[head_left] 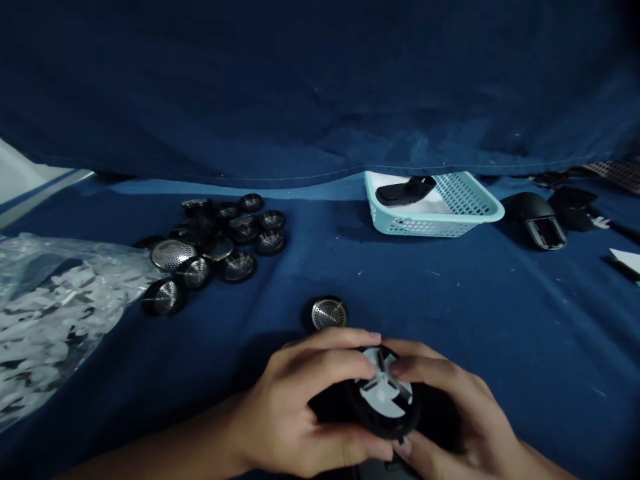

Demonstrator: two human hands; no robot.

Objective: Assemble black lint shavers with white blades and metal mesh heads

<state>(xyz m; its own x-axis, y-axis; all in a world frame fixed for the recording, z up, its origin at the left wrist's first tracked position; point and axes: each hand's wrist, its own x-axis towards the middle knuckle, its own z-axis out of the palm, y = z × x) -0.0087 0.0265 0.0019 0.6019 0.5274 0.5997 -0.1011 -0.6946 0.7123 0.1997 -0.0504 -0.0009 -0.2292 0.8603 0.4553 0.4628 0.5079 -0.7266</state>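
Both hands hold a black round housing (357, 408) low in the view. A white disc with a dark cross-shaped rib (384, 393) sits in its round opening. My left hand (300, 400) grips the near-left side, its fingertips on the disc's upper edge and its thumb below the rim. My right hand (455, 407) closes around the other side, with a fingertip touching the disc beside the cross and the thumb under the rim. Just beyond the fingers lies a black round cap with a perforated metal face (329, 313). The housing's underside is hidden by my hands.
On the left are a pile of similar perforated caps (239, 267) and a clear bag of white plastic pieces (65, 320). A light-blue basket (430, 225) with a black part stands at the back. Black housings (533, 220) lie right of it. A dark-blue cloth hangs across the far side.
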